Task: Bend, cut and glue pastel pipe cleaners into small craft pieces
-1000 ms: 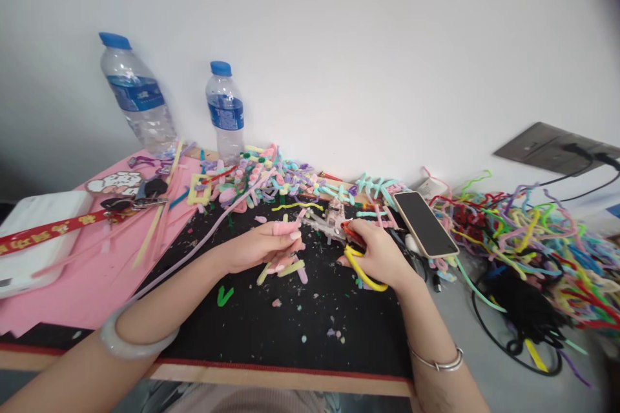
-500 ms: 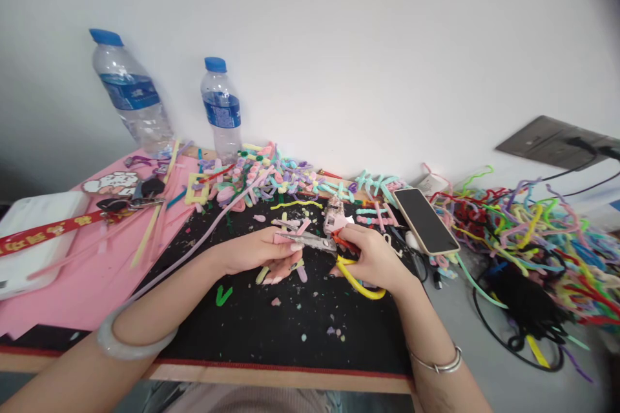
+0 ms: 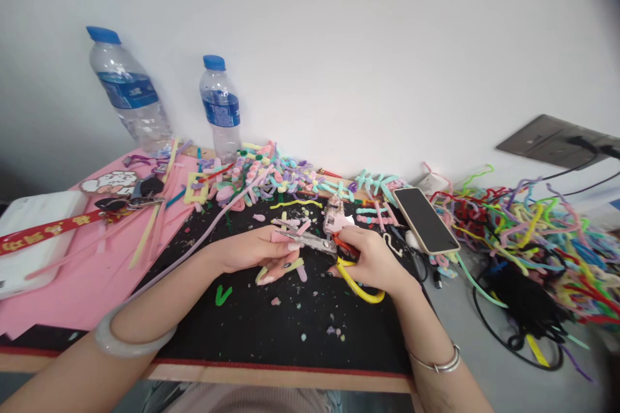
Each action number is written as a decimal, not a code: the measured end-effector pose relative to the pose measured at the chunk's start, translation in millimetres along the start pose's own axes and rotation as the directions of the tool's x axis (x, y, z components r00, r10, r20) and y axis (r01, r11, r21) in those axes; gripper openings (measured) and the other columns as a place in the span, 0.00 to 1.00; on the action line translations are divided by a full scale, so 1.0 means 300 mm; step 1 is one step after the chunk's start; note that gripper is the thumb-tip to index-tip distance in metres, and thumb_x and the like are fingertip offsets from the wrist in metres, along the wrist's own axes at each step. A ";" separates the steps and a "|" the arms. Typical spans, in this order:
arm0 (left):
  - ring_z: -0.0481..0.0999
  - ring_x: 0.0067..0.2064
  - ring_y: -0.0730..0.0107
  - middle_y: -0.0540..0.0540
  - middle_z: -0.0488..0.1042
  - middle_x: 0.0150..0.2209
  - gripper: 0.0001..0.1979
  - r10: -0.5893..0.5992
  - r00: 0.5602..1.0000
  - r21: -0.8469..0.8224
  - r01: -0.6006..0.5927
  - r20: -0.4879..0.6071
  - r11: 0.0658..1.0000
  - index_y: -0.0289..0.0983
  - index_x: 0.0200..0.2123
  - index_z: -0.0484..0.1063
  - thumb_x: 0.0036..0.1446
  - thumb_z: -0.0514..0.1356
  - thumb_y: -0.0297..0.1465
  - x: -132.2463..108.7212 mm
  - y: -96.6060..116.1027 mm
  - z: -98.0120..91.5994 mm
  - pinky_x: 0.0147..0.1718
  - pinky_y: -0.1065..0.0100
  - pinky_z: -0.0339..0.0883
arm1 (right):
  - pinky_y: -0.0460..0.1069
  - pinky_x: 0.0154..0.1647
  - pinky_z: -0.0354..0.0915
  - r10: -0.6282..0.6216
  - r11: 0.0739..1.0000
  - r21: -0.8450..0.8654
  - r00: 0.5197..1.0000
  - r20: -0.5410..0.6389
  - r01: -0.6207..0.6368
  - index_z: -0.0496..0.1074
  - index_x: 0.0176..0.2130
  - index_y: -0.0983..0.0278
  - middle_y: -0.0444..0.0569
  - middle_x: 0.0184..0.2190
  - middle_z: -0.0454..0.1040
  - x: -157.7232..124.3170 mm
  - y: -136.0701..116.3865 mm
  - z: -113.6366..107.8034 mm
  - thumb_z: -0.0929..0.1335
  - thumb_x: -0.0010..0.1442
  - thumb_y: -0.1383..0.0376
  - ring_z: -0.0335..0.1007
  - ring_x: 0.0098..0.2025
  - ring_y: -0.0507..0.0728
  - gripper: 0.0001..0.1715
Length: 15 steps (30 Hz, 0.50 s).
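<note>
My right hand (image 3: 372, 258) is wrapped round the yellow and red handles of a pair of scissors (image 3: 312, 241). Their metal blades point left, slightly parted, and reach my left hand (image 3: 259, 251). Between thumb and fingers, that left hand pinches a short pink piece of pipe cleaner (image 3: 303, 227) at the blades; its held end is hidden. Below the left fingers, pale yellow and lilac pipe cleaner pieces (image 3: 301, 273) show in part. Just behind the scissors sits a pale pink device (image 3: 334, 218), perhaps a glue gun.
A black mat (image 3: 271, 335) carries scraps and a green V-shaped piece (image 3: 223, 295). Heaped fuzzy pieces (image 3: 281, 174) line the wall. A phone (image 3: 426, 219) and tangled pipe cleaners (image 3: 542, 226) lie right. Two bottles (image 3: 220, 106), pink sheet (image 3: 111, 277) and white box (image 3: 43, 258) occupy the left.
Both hands stay almost in place, with the scissors still at the pink piece. My left fingers have shifted slightly, and the view has moved a little.
</note>
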State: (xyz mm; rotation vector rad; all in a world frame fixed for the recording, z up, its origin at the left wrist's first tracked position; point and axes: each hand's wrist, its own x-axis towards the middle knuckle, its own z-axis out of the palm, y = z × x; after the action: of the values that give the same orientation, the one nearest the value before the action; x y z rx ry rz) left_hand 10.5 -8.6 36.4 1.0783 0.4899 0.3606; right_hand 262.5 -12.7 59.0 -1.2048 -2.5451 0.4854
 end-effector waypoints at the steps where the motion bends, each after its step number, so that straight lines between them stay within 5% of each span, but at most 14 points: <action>1: 0.59 0.11 0.81 0.54 0.66 0.14 0.19 0.004 1.000 -0.006 -0.004 0.006 1.000 0.35 0.24 0.64 0.57 0.59 0.44 -0.001 0.002 -0.001 0.11 0.76 0.52 | 0.46 0.27 0.49 -0.006 1.000 -0.001 1.000 -0.002 0.006 0.57 0.24 0.62 0.41 0.24 0.59 0.000 -0.003 0.002 0.72 0.48 0.57 0.54 0.27 0.52 0.20; 9: 0.59 0.12 0.81 0.57 0.63 0.12 0.17 0.009 1.000 0.030 -0.009 -0.005 1.000 0.36 0.25 0.63 0.58 0.59 0.42 -0.006 0.000 -0.008 0.20 0.72 0.64 | 0.46 0.24 0.44 0.056 0.998 0.018 0.992 -0.115 -0.054 0.47 0.22 0.61 0.37 0.20 0.50 -0.007 0.013 0.019 0.69 0.51 0.58 0.45 0.23 0.50 0.25; 15: 0.56 0.13 0.80 0.58 0.58 0.11 0.16 0.041 0.996 -0.029 -0.043 -0.075 0.999 0.36 0.24 0.62 0.58 0.58 0.40 0.000 -0.008 -0.010 0.17 0.73 0.60 | 0.46 0.26 0.51 0.157 0.986 -0.022 0.970 -0.184 -0.164 0.54 0.30 0.60 0.40 0.25 0.58 -0.005 0.012 0.015 0.68 0.50 0.61 0.51 0.25 0.52 0.16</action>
State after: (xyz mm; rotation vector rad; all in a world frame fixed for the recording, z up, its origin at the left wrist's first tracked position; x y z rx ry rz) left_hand 9.0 -7.3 33.0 1.0497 0.5267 0.4452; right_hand 264.3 -12.5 53.3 -1.4080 -2.3245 0.3468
